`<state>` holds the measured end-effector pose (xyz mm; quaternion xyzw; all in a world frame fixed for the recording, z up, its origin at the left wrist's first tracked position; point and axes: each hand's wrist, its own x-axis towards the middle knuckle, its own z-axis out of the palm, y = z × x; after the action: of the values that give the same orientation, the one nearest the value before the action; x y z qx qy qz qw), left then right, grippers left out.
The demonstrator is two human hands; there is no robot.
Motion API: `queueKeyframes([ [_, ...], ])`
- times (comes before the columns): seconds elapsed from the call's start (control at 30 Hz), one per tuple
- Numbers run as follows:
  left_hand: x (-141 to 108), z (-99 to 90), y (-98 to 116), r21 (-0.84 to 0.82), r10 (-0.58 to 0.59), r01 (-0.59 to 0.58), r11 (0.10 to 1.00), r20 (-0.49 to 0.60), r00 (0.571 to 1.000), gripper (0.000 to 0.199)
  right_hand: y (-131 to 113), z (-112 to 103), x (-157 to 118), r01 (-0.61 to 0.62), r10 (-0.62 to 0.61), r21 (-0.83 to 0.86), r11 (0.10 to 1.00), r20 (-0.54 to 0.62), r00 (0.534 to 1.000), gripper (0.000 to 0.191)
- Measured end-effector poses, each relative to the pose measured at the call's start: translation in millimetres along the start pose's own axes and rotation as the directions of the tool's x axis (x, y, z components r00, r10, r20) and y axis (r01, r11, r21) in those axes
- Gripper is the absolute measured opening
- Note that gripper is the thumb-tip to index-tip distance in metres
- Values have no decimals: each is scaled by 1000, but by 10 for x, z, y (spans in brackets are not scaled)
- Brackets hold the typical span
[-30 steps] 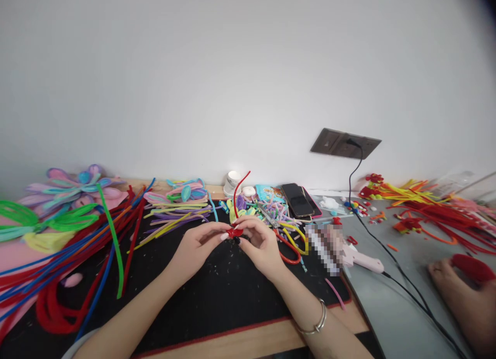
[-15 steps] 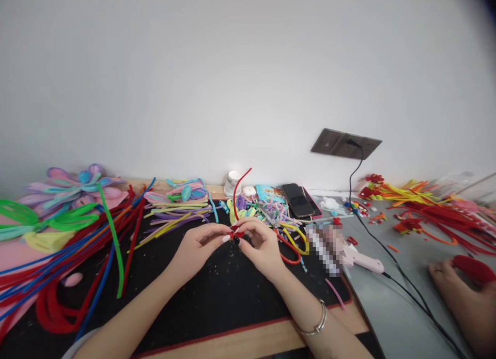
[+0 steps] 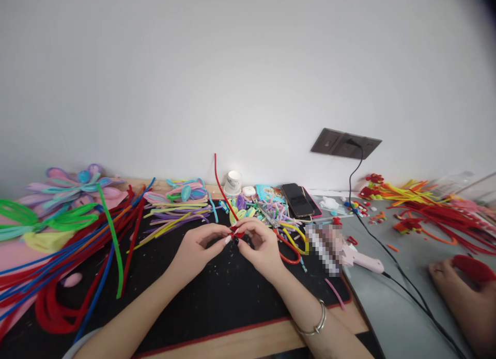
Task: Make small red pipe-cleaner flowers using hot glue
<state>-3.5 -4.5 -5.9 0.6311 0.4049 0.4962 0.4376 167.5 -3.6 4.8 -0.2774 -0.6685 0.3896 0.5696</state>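
Note:
Over the black mat (image 3: 217, 297), my left hand (image 3: 205, 243) and my right hand (image 3: 259, 243) meet at their fingertips. Both pinch a small red piece (image 3: 237, 232) with a dark part at its underside. A long red pipe cleaner (image 3: 221, 189) rises from between the fingers, curving up and to the left against the wall. The fingers partly cover the red piece, so its exact shape is hidden.
Pipe cleaners in bundles (image 3: 174, 214) lie left and behind. A white cup (image 3: 233, 183), a phone (image 3: 297, 200) and a pale glue gun (image 3: 364, 260) with a black cord stand beyond or right. Another person's hand (image 3: 453, 286) holds a red object at far right.
The long red pipe cleaner has swung from leaning right to leaning left, its tip now higher. My hands have stayed in nearly the same place.

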Motion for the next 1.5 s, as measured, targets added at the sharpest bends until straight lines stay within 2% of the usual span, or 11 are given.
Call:
queueKeyframes([
  [0.3, 11, 31, 23, 44, 53, -51, 998, -44, 998, 7, 4, 3, -16, -7, 7, -22, 1000, -1, 1000, 23],
  [0.6, 6, -3, -24, -56, 28, -26, 998, 35, 999, 10, -4, 4, -2, -14, 14, 7, 1000, 1, 1000, 25],
  [0.8, 20, 7, 8, -62, 21, -19, 998, 29, 999, 9, 14, -2, -8, -19, 19, -2, 1000, 10, 1000, 24],
  [1.27, 17, 5, 3, 9, 23, -23, 1000, 7, 1000, 7, -6, -4, -18, 15, -13, -69, 998, 27, 1000, 22],
  [1.5, 19, 26, 22, 45, 69, -68, 997, -23, 997, 6, -34, -1, -10, 15, -11, -121, 993, 27, 1000, 20],
])
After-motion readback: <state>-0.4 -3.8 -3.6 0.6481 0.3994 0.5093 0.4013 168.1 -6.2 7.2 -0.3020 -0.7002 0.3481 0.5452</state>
